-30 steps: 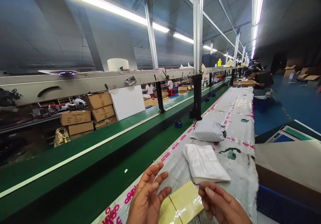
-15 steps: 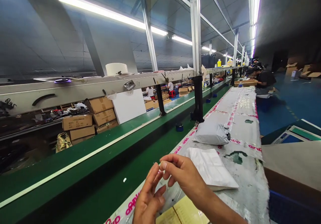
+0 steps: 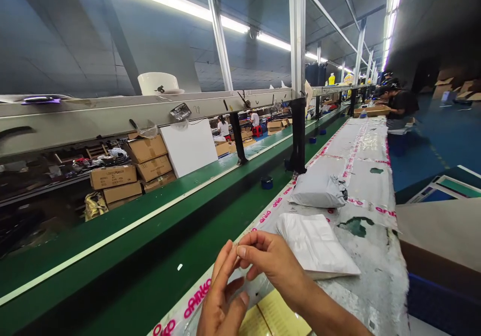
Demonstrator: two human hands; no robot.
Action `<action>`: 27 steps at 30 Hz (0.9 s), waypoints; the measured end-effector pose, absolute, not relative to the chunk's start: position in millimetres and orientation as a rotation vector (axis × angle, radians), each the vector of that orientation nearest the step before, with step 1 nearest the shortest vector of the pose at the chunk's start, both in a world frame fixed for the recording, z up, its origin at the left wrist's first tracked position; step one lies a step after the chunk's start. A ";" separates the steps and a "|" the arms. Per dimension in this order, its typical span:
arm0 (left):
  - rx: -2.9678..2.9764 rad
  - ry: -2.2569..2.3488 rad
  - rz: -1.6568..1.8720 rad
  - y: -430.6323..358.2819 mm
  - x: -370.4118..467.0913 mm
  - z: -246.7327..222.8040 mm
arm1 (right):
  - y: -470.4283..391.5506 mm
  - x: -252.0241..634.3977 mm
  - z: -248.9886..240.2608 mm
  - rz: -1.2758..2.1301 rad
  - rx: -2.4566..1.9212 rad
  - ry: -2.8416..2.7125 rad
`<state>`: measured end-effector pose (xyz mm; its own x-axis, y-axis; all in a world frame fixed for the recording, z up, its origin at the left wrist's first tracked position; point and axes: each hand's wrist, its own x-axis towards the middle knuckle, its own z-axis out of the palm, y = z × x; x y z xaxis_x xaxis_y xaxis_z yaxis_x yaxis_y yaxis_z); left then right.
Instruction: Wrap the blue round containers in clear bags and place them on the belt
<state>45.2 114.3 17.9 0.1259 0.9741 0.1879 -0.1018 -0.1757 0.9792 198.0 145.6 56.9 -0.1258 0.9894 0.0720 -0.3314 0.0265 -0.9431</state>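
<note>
My left hand (image 3: 223, 296) is held up above the near end of the bench, its fingers stretched out and its thumb apart. The thumb and index finger of my right hand (image 3: 272, 261) are pinched together against the left fingertips. Whatever is in that pinch is too small to make out. Below both hands lies a yellow printed sheet or pad (image 3: 281, 316), partly covered by them. A flat white pouch (image 3: 319, 243) rests just beyond my right wrist, and a stuffed grey plastic bag (image 3: 319, 190) lies behind it.
Along the left runs a green conveyor belt (image 3: 146, 245) with a small white scrap (image 3: 180, 267) and a dark blue tape roll (image 3: 266, 182). A black-wrapped post (image 3: 298, 135) stands at the edge of the plastic-covered bench (image 3: 370, 145). A co-worker (image 3: 402, 100) sits far right.
The camera view has tilted down and shifted slightly. My hands stay together, with the right pinch a little lower along the left fingertips.
</note>
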 end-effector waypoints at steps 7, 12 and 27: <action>1.469 1.017 1.285 111.8 47.5 20.7 | 145.0 203.5 55.5 1.545 -0.770 -1.043; 1.497 1.087 1.324 109.1 50.9 26.4 | 143.9 204.9 56.7 1.572 -0.771 -1.030; 1.486 1.200 1.336 108.8 49.7 28.0 | 141.9 199.8 54.7 1.432 -0.854 -1.083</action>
